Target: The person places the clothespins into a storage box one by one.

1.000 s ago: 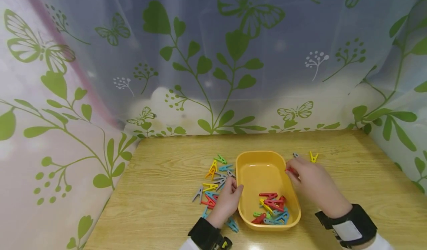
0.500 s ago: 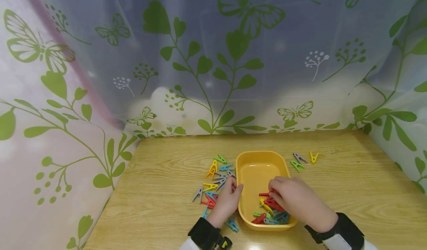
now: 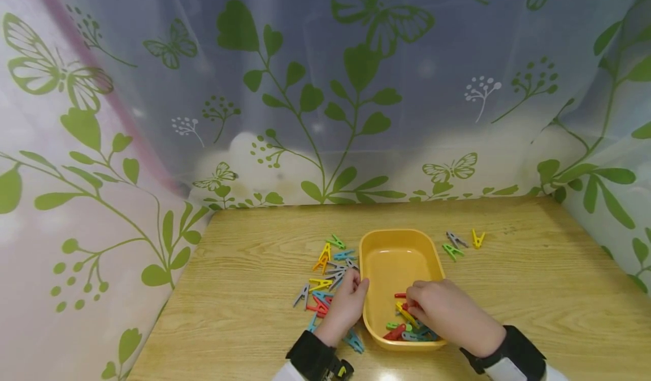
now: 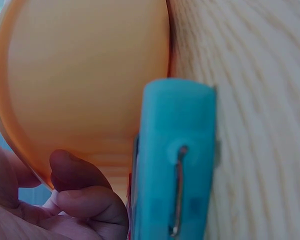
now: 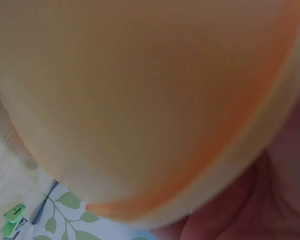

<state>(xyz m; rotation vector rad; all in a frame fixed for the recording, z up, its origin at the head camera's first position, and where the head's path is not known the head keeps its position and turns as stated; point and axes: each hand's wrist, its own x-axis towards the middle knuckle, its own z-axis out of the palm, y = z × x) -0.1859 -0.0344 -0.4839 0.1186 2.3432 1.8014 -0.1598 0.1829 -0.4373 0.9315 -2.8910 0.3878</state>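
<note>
**Both hands at the yellow tray of clothes pegs**

We are looking down at a wooden table (image 3: 534, 296) with a yellow tray (image 3: 394, 245) near its middle. The left hand (image 3: 346, 304) is lying on the table just left of the tray, wrist toward us, its curled fingers (image 4: 90, 200) touching the tray's left wall. We cannot tell whether it is pinching a peg: the head view is hiding the fingertips, and the left wrist view is only showing a blue peg (image 4: 175, 165) close to the lens beside the tray's rounded corner.

The right hand (image 3: 447, 313) is reaching in from the near right and is resting over the near right part of the tray, fingers bent down among the pegs in the tray (image 3: 404, 327). We cannot tell whether those fingers are gripping anything, since the back of the hand is covering them.

The tray is oblong with rounded corners; its far half is showing bare bottom, while red, yellow, green and blue pegs are lying heaped at its near end. A loose pile of pegs (image 3: 328, 273) is lying on the table just left of the tray, around the left hand. Three more pegs (image 3: 460, 244), green, grey and yellow, are lying beyond the tray's far right corner.
</note>
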